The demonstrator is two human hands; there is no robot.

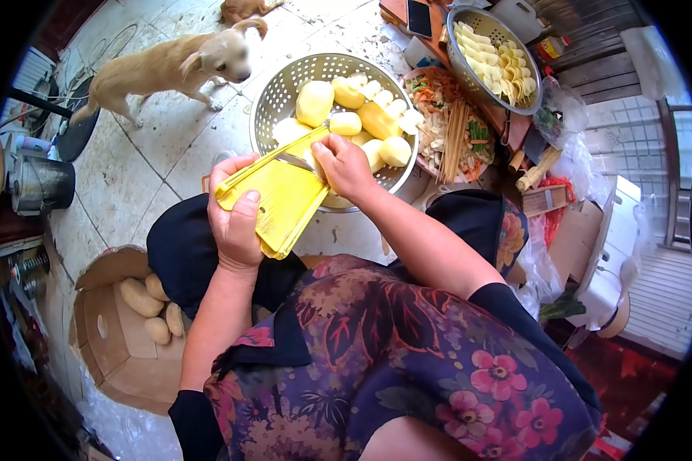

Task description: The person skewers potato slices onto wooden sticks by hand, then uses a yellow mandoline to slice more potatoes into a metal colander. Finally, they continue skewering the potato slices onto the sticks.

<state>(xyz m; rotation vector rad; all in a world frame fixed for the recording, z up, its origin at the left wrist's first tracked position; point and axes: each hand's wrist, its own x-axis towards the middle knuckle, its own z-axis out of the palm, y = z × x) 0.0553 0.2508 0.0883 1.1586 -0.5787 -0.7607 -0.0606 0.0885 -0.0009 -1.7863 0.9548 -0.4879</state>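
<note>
My left hand (pixel 234 211) grips a flat yellow bundle (pixel 288 203) of thin folded layers, perhaps bags or paper, with the thumb on top. At the bundle's upper edge, my right hand (pixel 346 165) is closed on a small knife (pixel 294 160); its blade lies against the yellow layers and its handle is hidden in the fingers. Just beyond both hands stands a metal colander (pixel 273 92) with several peeled potatoes (pixel 315 102). One potato in it is cut into a fanned row of slices (pixel 382 117).
To the right, a tray of mixed vegetables (pixel 430 100) bears wooden skewers (pixel 455 142). Behind it, another colander (pixel 473 81) holds sliced potatoes, near a phone (pixel 418 18). A cardboard box (pixel 108 361) with unpeeled potatoes (pixel 140 297) sits at left. A dog (pixel 158 65) stands on the tiles.
</note>
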